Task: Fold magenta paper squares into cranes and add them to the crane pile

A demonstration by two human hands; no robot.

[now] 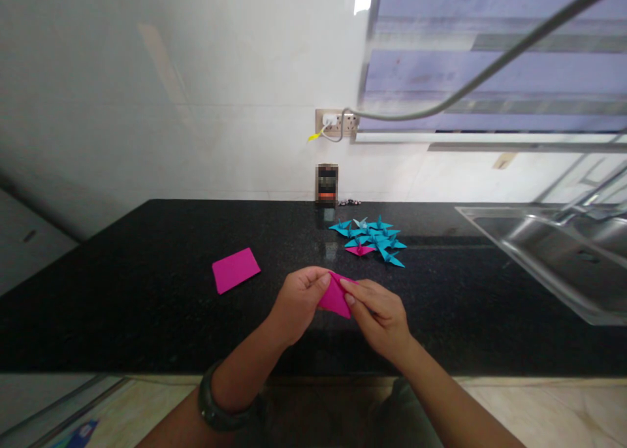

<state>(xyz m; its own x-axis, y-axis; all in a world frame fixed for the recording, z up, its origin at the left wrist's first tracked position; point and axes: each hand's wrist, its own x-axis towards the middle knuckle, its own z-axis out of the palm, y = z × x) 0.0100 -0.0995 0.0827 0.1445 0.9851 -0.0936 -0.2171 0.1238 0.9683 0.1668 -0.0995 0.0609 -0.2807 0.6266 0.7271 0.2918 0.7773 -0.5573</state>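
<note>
Both hands meet over the front of a black stone counter [147, 291]. My left hand [296, 301] pinches the left side of a folded magenta paper [336, 296]. My right hand [379, 317] pinches its right side, thumb on top. The paper is held just above the counter. A flat stack of magenta paper sheets [236, 270] lies to the left of my hands. Behind my hands sits a cluster of several folded paper cranes [372, 236], mostly blue, with one magenta crane [359, 250] among them.
A steel sink [553, 252] is set into the counter at the right. A small dark box [326, 184] stands against the white wall, below a wall socket [336, 123] with a grey cable running up right. A window is at the upper right.
</note>
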